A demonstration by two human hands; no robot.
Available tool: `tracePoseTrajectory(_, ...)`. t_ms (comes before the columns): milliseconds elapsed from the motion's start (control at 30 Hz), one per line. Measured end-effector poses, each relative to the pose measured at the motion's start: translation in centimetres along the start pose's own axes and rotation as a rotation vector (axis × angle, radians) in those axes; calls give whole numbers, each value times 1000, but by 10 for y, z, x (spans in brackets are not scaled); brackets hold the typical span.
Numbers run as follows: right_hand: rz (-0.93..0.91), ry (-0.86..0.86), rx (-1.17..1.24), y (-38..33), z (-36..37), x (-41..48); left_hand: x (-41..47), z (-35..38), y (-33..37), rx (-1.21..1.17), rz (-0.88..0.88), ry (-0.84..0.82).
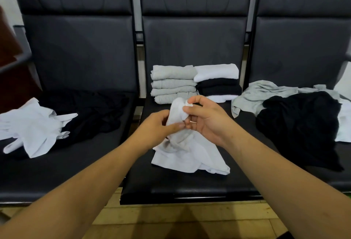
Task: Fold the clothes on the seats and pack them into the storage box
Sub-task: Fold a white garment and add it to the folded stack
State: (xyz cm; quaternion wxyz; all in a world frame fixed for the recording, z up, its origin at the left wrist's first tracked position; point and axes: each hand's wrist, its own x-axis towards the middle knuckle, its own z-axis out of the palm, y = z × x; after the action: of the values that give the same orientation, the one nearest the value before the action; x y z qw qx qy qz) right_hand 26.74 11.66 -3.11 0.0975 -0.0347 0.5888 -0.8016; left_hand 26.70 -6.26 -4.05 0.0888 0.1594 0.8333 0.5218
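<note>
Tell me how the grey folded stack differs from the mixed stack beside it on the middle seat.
The grey stack is one colour, four folded pieces showing; the mixed stack runs white, black, white from the top. The grey stack stands left, the mixed stack right. Both are neatly folded and touch side by side at the back of the middle seat.

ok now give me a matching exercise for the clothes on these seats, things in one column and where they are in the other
Things
1 grey folded stack
2 black and white folded stack
3 loose grey top
4 white top

Places
a on the right seat
b middle seat, back left
c middle seat, back right
d gripped by left hand and right hand

Pairs: 1-b, 2-c, 3-a, 4-d
</note>
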Motion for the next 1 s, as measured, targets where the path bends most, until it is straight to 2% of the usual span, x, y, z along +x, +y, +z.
tracePoseTrajectory(133,-55,79,-150,1,-9,4,5,-7,-8,-95,3,109)
tracePoseTrajectory(300,-120,197,-371,0,-22,3,9,-19,-8,-29,51,281)
tracePoseTrajectory(400,-175,247,-379,-7,-17,1,10,-20,2,-20,105,378)
tracePoseTrajectory(500,-241,275,-281,-27,-12,2,15,-30,27,-53,182,477)
tracePoseTrajectory(600,-280,315,-195,-62,-5,6,28,-48,62,-171,213,455)
tracePoseTrajectory(733,-369,267,-120,-126,19,13,48,-79,119,-303,234,438)
tracePoseTrajectory(900,-577,326,-509,-202,43,13,57,-115,186,-281,298,461)
tracePoseTrajectory(1000,-502,256,-522,-224,48,13,58,-126,206,-372,281,382)
